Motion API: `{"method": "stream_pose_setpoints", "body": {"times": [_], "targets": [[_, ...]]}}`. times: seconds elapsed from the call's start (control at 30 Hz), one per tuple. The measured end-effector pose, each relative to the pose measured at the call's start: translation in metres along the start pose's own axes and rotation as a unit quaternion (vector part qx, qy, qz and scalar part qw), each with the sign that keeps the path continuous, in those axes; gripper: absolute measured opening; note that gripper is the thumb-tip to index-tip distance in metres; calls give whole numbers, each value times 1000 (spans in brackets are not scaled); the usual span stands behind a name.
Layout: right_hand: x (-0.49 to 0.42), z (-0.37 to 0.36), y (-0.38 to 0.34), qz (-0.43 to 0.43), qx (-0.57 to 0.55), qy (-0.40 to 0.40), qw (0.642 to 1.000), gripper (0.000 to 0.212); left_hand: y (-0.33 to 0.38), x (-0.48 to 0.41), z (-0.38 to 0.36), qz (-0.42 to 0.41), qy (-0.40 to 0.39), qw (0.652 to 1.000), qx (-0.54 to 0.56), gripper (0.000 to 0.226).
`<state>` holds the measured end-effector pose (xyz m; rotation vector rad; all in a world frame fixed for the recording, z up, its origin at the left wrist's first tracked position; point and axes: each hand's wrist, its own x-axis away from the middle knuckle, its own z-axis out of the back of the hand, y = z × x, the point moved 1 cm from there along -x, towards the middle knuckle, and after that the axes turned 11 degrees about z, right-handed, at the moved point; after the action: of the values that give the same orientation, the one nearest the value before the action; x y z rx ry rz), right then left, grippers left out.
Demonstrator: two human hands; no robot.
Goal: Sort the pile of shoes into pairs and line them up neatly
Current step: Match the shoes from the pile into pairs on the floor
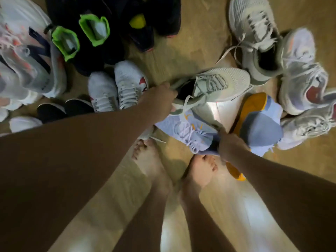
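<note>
the left hand (160, 99) is gripping the pale grey sneaker (218, 82) by its heel collar; the right hand (231, 146) is clutching the heel of the light blue sneaker (187, 131), just nearer.

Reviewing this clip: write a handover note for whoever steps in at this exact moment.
Left hand grips the heel of a pale green sneaker.
Right hand grips the heel of a light blue sneaker; its mate lies on its side beside it.
Done: white pair and black-and-green pair stand side by side at left.
Left: match the green sneaker with the similar sneaker at upper right, then pair the pale shoes at right.
</note>
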<state>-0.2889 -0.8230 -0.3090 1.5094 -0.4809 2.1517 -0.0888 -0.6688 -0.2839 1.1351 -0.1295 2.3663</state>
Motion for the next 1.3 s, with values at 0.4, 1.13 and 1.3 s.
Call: {"method": "stream_pose_setpoints", "body": {"times": [0.4, 1.13, 1.3], "targets": [[48, -28, 104, -171, -377, -15, 910, 35, 35, 43, -63, 166, -26, 982, 89, 33], [-46, 201, 54, -24, -34, 284, 958, 34, 53, 21, -45, 199, -8, 977, 81, 29], [-35, 170, 39, 138, -25, 272, 952, 32, 54, 16, -41, 242, -35, 961, 129, 31]]}}
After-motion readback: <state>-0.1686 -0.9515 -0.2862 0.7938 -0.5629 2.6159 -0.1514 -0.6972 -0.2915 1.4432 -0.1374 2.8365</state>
